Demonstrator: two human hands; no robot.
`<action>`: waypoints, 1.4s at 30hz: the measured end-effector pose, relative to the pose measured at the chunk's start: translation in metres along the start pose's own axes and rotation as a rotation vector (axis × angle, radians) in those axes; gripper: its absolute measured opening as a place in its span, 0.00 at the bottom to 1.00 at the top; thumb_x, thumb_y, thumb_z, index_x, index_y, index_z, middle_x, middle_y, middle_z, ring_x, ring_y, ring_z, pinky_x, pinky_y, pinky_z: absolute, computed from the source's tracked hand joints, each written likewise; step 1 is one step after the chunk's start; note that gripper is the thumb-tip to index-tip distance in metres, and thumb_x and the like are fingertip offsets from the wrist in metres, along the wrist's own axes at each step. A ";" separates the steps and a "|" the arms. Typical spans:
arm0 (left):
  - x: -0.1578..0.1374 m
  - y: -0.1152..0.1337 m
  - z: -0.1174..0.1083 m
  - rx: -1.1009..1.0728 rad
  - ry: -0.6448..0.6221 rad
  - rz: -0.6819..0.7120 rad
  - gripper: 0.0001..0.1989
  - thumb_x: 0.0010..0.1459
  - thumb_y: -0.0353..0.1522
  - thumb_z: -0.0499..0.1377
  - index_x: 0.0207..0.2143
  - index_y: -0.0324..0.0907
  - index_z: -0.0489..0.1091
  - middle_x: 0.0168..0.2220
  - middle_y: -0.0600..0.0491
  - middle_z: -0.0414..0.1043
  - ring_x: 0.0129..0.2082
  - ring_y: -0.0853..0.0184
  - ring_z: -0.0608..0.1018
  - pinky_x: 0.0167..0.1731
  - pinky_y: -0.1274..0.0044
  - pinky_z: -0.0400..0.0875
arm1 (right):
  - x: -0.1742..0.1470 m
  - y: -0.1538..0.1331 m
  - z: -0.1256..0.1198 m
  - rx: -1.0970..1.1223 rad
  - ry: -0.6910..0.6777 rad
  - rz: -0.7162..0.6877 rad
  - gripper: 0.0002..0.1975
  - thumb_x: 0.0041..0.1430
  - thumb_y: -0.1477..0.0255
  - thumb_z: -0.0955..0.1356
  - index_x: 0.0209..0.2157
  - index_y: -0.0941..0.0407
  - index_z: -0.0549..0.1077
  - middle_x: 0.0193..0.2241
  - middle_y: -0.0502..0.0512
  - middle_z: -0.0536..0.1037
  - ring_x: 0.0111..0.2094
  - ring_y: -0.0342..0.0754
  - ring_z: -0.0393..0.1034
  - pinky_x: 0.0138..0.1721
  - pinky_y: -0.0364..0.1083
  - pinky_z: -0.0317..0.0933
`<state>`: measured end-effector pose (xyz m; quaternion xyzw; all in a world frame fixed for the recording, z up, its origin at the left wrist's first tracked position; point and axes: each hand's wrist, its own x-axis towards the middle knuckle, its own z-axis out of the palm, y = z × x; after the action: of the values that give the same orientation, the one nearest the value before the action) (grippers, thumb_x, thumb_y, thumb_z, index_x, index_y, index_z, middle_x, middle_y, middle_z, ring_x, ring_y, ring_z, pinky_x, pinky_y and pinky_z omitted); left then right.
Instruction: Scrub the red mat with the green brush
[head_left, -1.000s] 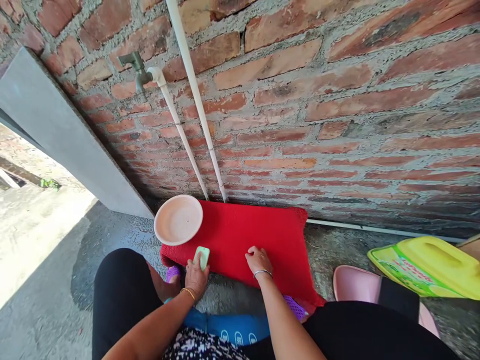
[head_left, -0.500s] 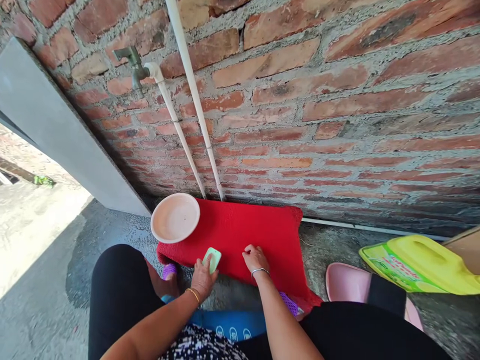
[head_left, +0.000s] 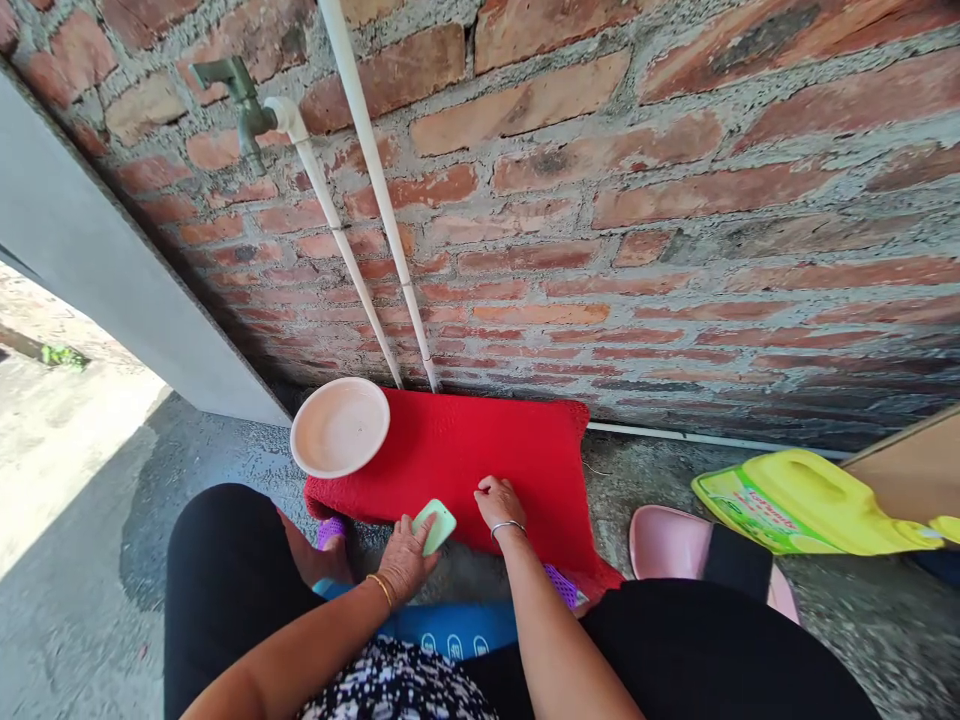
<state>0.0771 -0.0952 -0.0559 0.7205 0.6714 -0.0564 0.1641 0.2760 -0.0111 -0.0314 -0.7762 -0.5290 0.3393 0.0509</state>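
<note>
My left hand [head_left: 409, 560] is closed around the near end of a light green, rounded rectangular plastic piece [head_left: 440, 527] with a small hole near one corner. Its underside is hidden, and it is tilted at the near edge of a red cloth [head_left: 450, 440]. Curled fingers show on my right hand [head_left: 498, 500], which is on or just over the cloth, right of the green piece; whether anything is inside them I cannot tell. At the cloth's left end sits a pale pink basin [head_left: 341, 428], whose contents I cannot make out.
A brick wall [head_left: 540, 220] with white pipes [head_left: 375, 180] and a tap [head_left: 244, 105] rises behind. On the right are a pink scoop-shaped plastic item [head_left: 670, 540], partly hidden by my leg, and a yellow detergent bottle [head_left: 802, 500]. A grey panel [head_left: 135, 250] leans on the left.
The green piece in my left hand has moved right and tilted further, closer to my right hand. My right hand stays closed at the cloth. The whole view has shifted slightly.
</note>
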 end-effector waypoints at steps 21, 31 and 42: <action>0.029 -0.030 -0.046 -0.082 0.142 -0.546 0.28 0.61 0.42 0.48 0.62 0.43 0.53 0.41 0.44 0.66 0.41 0.59 0.73 0.43 0.69 0.64 | 0.001 0.000 0.002 -0.029 0.019 0.000 0.11 0.56 0.68 0.62 0.39 0.49 0.74 0.42 0.52 0.72 0.38 0.44 0.70 0.34 0.42 0.61; 0.027 0.009 0.009 -0.094 0.018 -0.103 0.33 0.54 0.43 0.56 0.62 0.53 0.52 0.54 0.46 0.63 0.47 0.57 0.69 0.46 0.67 0.64 | 0.002 0.001 0.000 -0.034 -0.001 0.004 0.11 0.57 0.69 0.62 0.40 0.49 0.73 0.43 0.52 0.71 0.40 0.44 0.70 0.33 0.41 0.59; 0.036 0.016 -0.030 -0.077 0.019 -0.280 0.31 0.55 0.38 0.55 0.62 0.46 0.53 0.51 0.43 0.64 0.48 0.56 0.70 0.49 0.68 0.62 | 0.004 0.002 0.002 0.000 0.017 0.012 0.10 0.57 0.69 0.62 0.38 0.49 0.73 0.42 0.53 0.71 0.40 0.45 0.70 0.34 0.42 0.60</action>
<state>0.0920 -0.0524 -0.0364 0.6133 0.7686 -0.0460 0.1760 0.2772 -0.0093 -0.0354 -0.7822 -0.5240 0.3327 0.0533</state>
